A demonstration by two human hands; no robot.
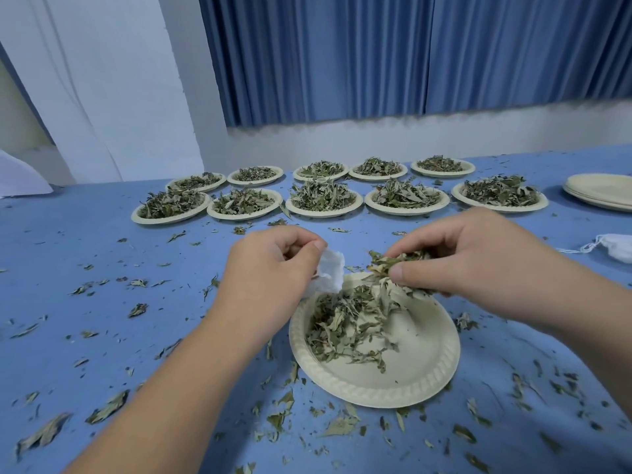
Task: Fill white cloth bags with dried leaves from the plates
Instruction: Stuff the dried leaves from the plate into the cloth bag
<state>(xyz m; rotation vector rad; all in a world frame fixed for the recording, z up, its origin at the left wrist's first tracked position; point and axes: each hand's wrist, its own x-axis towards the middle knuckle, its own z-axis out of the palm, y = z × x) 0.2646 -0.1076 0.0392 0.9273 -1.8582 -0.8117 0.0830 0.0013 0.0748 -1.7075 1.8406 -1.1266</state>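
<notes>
Leaves [396,261], dried and curled, are pinched as a loose bunch between the thumb and fingers of the right hand [478,265], just above the far rim of the near plate [410,381]. The white cloth bag [330,273] is gripped in the curled fingers of the left hand [273,265] over the far-left rim of that plate, with only a crumpled part of it showing; whether its mouth is held open cannot be told. The leaves are judged very light, brittle and prone to crumble and shed, so a gentle, broad pinch is called for rather than a squeeze. The bag is judged soft and limp, best taken at its mouth hem so the opening is kept spread. More leaves are heaped on the left half of the near plate, while its right half is nearly bare. Fallen scraps [109,408] are strewn over the table [68,234] all around the plate. Filled plates [323,196] are ranged in two rows well beyond it, a stack of empty plates [602,193] and a second bag [615,248] lie far to its right, and open room is left on every near side.
</notes>
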